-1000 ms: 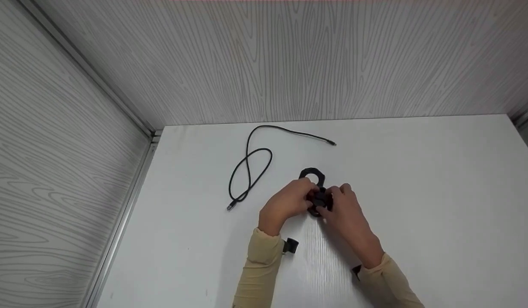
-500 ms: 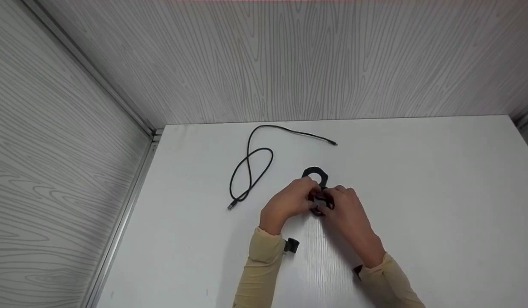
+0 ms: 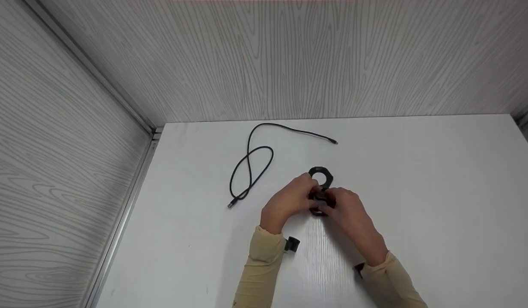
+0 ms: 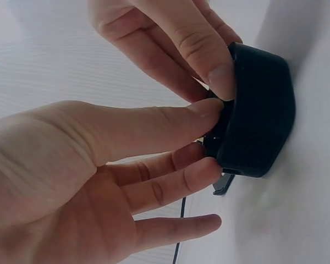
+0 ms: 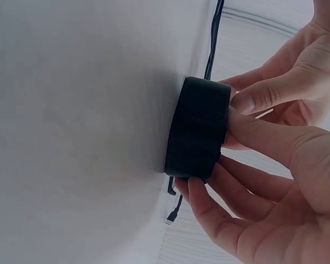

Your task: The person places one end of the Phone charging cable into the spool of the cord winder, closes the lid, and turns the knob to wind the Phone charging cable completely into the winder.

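In the head view both hands meet over a small black device with an open ring (image 3: 329, 178) at its far end; what lies between the fingers is mostly hidden. Seen from the left wrist, its body is a smooth black casing (image 4: 261, 110) with a rounded, angled wall, standing on the table. My left hand (image 3: 289, 201) grips the casing with thumb and fingers at its rim, the little finger held out straight. From the opposite side my right hand (image 3: 351, 218) grips it too, thumb on the upper edge. Both thumb tips sit side by side there.
A black USB cable (image 3: 247, 155) lies in a loose loop on the white table (image 3: 418, 179), left of and behind the hands. Wood-grained panels stand along the back (image 3: 289, 60) and left side (image 3: 54, 171).
The ring end of the black device has swung slightly to the right. My right fingers have drawn in closer over its middle. The cable stays where it was.
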{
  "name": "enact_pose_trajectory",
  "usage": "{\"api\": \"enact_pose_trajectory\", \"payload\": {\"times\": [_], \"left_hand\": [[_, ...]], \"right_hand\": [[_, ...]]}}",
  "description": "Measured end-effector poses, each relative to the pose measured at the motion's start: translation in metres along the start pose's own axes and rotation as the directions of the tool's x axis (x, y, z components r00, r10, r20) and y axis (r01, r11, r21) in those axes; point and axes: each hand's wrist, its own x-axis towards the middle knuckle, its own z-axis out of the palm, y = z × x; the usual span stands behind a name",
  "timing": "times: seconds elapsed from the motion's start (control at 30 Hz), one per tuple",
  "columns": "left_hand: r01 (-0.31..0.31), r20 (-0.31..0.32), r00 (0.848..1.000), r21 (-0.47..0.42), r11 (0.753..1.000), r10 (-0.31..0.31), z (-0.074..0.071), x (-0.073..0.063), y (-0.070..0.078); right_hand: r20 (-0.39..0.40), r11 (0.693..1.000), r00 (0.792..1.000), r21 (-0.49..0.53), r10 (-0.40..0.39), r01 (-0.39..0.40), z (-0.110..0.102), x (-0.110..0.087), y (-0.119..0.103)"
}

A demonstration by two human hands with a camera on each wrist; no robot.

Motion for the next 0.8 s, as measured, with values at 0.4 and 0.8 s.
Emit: {"api": "enact_pose_trajectory", "payload": {"times": [0.4, 0.8], "left_hand": [[0.059, 0.003, 0.998, 0.009, 0.998, -0.059, 0.0016, 0.0003, 0.0003], [0.066, -0.003, 0.998, -0.013, 0.998, -0.066, 0.0005, -0.0009, 0.0000]], "right_hand": [[0.053, 0.999, 0.999, 0.032, -0.012, 0.011, -0.0044, -0.0007, 0.0034], [0.042, 0.999, 0.999, 0.002, -0.032, 0.032, -0.0056, -0.0021, 0.0023]]}}
